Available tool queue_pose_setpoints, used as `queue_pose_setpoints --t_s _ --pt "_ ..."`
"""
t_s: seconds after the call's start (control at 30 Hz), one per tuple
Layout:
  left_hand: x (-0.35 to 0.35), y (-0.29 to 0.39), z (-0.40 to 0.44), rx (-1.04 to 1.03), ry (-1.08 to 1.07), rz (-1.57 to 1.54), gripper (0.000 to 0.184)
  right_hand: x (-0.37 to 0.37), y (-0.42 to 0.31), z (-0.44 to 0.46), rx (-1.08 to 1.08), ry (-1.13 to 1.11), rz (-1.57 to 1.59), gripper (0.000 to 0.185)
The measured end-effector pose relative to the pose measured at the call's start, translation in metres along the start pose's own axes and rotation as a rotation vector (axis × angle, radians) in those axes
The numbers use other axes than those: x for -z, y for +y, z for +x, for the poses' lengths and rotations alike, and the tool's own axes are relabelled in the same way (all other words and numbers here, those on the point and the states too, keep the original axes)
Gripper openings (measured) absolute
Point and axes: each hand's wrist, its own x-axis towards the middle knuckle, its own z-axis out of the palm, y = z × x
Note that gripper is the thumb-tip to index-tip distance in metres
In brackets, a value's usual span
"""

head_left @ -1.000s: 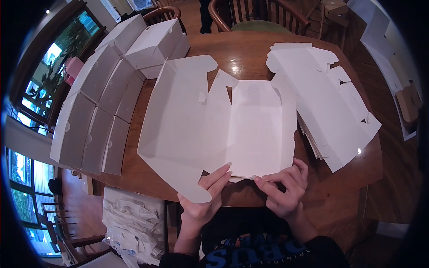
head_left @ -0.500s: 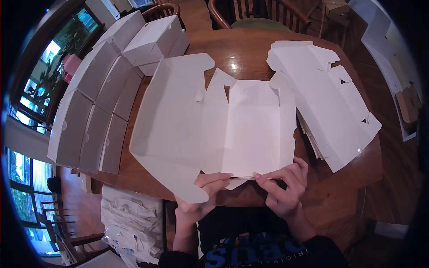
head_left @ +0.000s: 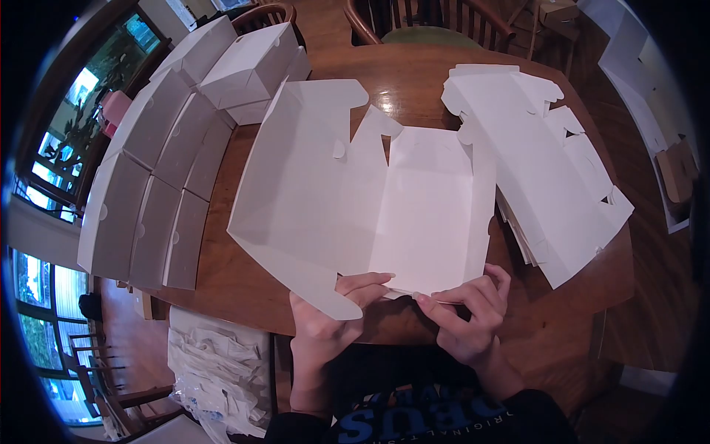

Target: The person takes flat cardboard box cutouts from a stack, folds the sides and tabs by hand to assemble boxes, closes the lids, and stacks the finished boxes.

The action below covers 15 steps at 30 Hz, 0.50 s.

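A partly folded white cardboard box (head_left: pixel 427 211) lies in front of me with its floor facing up. Its wide lid panel (head_left: pixel 303 174) spreads out to the left, and its right side wall stands raised. At the near end, my left hand (head_left: pixel 333 314) pinches the box's edge near the left corner, partly covered by a lid flap. Close by on the right, my right hand (head_left: pixel 471 311) has thumb and fingers closed on the same near end flap. The fingertips of both hands are a short way apart along that edge.
Finished white boxes (head_left: pixel 159 200) are stacked along the table's left side. Flat white box blanks (head_left: pixel 543 170) lie in a pile at the right. A wooden chair (head_left: pixel 433 33) stands beyond the table (head_left: pixel 384 96). At lower left is a plastic-wrapped bundle (head_left: pixel 218 362).
The box has shifted slightly right and turned a little clockwise. My left hand has moved up and right with it. My right hand stays almost where it was.
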Motion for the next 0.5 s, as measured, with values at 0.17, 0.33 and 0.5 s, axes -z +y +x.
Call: queue_pose_setpoints --t_s 0.17,0.33,0.5 --pt "-0.005 0.004 -0.004 -0.020 -0.009 0.079 0.023 0.000 0.001 -0.001 -0.020 0.010 -0.027 0.032" --pt "-0.008 0.021 0.009 -0.116 -0.102 0.079 0.028 0.003 0.002 -0.001 -0.041 0.019 0.010 0.038" --pt "-0.024 0.012 -0.001 -0.218 0.002 0.061 0.028 0.004 0.004 -0.002 -0.100 0.059 0.052 0.039"
